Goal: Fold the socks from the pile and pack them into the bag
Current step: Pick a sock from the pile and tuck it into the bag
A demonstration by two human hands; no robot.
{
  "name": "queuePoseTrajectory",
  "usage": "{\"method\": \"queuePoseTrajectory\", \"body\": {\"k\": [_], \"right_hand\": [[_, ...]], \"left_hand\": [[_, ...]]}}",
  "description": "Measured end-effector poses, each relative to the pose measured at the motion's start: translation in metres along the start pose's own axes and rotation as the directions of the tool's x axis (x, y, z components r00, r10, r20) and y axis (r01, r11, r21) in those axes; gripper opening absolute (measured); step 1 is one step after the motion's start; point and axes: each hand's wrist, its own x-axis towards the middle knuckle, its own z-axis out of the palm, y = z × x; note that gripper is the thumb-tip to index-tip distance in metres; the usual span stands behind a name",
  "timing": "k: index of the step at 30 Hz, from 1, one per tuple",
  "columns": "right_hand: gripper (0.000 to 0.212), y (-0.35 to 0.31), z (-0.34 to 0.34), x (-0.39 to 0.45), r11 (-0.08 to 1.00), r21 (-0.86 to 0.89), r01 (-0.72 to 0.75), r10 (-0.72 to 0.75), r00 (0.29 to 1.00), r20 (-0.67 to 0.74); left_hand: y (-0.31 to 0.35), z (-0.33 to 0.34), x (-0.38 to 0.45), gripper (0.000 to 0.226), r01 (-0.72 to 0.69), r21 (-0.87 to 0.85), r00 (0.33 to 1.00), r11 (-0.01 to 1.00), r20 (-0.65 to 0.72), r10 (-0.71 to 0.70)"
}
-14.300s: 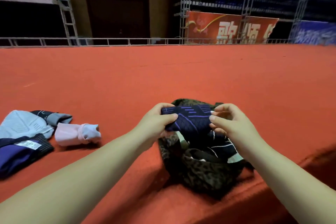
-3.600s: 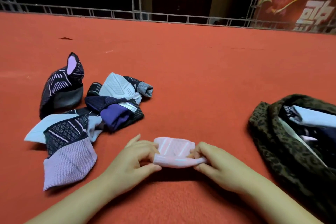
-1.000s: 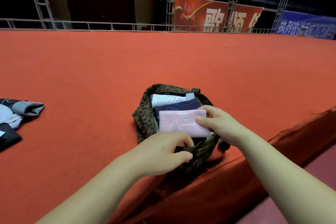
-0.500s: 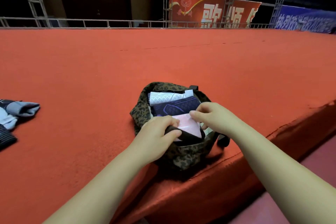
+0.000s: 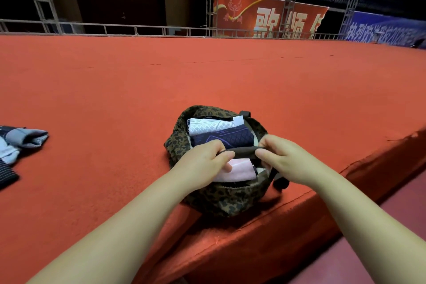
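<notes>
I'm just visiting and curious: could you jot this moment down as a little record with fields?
surface: red carpeted platform
bag: leopard-print bag, open, near the platform's edge
in bag: white sock, navy sock, pink sock
left hand: pinches the dark strap
right hand: pinches the same strap
left to fold: sock pile, far left

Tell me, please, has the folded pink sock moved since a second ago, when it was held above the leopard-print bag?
Yes. The folded pink sock has gone down into the leopard-print bag, below its dark strap, nearer than the navy sock.
</notes>
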Motion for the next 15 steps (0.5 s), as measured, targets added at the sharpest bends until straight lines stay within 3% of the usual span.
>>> {"method": "queuePoseTrajectory", "body": {"k": [3, 8, 11, 15], "right_hand": [[0.020, -0.003, -0.016, 0.019, 0.998, -0.050, 0.038, -0.041, 0.998, -0.049], [0.052, 0.017, -0.035, 0.056, 0.986, -0.164, -0.027, 0.049, 0.990, 0.134], [0.051, 0.028, -0.032, 0.065, 0.994, -0.102, -0.047, 0.059, 0.991, 0.118], [0.046, 0.026, -0.022, 0.086, 0.977, 0.117, -0.177, 0.189, 0.977, -0.101]], "left_hand": [[0.006, 0.000, 0.003, 0.029, -0.006, -0.001, 1.000, 1.000, 0.026, 0.006], [-0.005, -0.008, 0.009, 0.030, 0.057, -0.293, 0.998, 0.954, 0.016, -0.055], [-0.010, -0.011, 0.012, 0.028, 0.038, -0.185, 0.999, 0.982, 0.005, -0.038], [-0.006, -0.014, 0.031, 0.026, -0.108, -0.014, 0.980, 0.994, -0.172, 0.104]]}}
